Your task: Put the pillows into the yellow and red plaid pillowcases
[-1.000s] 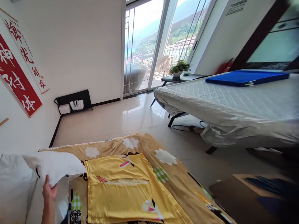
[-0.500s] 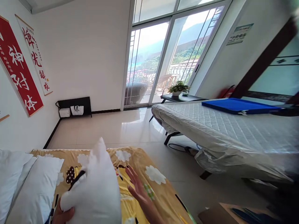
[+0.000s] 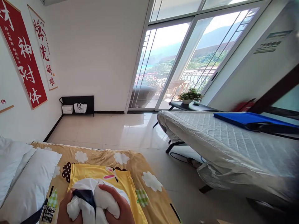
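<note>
Your left hand [image 3: 64,210] and right hand [image 3: 120,207] are both clenched on the white stuffed pillow with dark piping [image 3: 102,199]. It's bunched over the yellow cartoon-print pillowcase [image 3: 93,172] on the bed [image 3: 149,183]. Likely light, soft and springy, so grip the compressed end firmly.

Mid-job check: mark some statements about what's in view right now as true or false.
1. Both the left hand and the right hand have a grip on the white pillow. True.
2. A yellow pillowcase lies on the bed cover beneath the hands. True.
3. The blue mat lies on the floor. False: it lies on the wrapped mattress.
4. The potted plant stands on the mattress. False: it stands on the dark side table by the glass door.
</note>
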`<state>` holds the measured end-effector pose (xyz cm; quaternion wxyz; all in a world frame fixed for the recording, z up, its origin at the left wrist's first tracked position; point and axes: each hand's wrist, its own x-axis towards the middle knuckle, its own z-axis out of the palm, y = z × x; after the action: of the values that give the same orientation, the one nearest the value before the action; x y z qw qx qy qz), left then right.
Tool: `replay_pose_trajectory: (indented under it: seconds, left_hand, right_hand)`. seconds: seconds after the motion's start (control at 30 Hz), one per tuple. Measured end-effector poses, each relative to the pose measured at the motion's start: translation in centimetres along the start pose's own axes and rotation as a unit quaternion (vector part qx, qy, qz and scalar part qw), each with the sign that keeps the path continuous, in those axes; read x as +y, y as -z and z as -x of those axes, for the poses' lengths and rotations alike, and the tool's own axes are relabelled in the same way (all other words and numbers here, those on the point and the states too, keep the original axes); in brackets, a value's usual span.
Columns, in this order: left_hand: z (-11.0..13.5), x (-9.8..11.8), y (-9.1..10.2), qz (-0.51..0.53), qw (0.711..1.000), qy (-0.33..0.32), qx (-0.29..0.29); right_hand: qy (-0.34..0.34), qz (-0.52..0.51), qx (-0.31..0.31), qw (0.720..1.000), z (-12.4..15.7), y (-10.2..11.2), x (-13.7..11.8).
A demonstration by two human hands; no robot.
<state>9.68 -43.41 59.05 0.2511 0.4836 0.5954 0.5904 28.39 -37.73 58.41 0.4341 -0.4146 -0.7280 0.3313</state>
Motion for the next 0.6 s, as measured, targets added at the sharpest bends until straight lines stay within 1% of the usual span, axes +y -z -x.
replay_pose_trajectory:
  seconds: [0.07, 0.17, 0.23, 0.27, 0.33, 0.37, 0.43, 0.47, 0.53, 0.6]
  left_hand:
    - [0.6, -0.4, -0.3, 0.01, 0.999, -0.002, -0.033]
    - [1.0, -1.1, -0.4, 0.013, 0.996, -0.016, -0.091]
    - [0.9, -1.8, -0.9, 0.029, 0.991, -0.024, -0.13]
    - [0.7, -2.2, -1.4, 0.038, 0.988, -0.012, -0.151]
    - [0.3, -3.1, -3.0, 0.053, 0.978, 0.049, -0.195]
    - [0.3, -3.5, -3.9, 0.061, 0.973, 0.089, -0.204]
    - [0.7, -3.9, -5.5, 0.08, 0.964, 0.157, -0.199]
    - [1.2, -3.9, -6.1, 0.089, 0.962, 0.168, -0.196]
    - [2.5, -3.4, -6.4, 0.089, 0.964, 0.144, -0.203]
    - [3.9, -2.7, -5.9, 0.073, 0.967, 0.099, -0.222]
  right_hand:
    - [0.046, 0.028, 0.006, 0.999, 0.8, -0.4, -0.5]
    - [0.1, 0.065, 0.007, 0.993, 0.9, -0.2, -1.7]
    - [0.111, 0.091, 0.019, 0.99, 0.5, 0.4, -2.5]
    - [0.108, 0.103, 0.03, 0.988, 0.3, 0.8, -2.8]
    - [0.093, 0.121, 0.054, 0.987, 0.1, 1.7, -3.3]
    - [0.084, 0.128, 0.058, 0.986, 0.1, 2.1, -3.5]
    - [0.077, 0.142, 0.045, 0.986, 0.6, 2.9, -3.7]
    - [0.084, 0.145, 0.034, 0.985, 1.1, 3.1, -3.8]
    - [0.104, 0.138, 0.01, 0.985, 2.1, 3.4, -4.0]
    - [0.105, 0.121, -0.008, 0.987, 3.2, 3.5, -4.0]
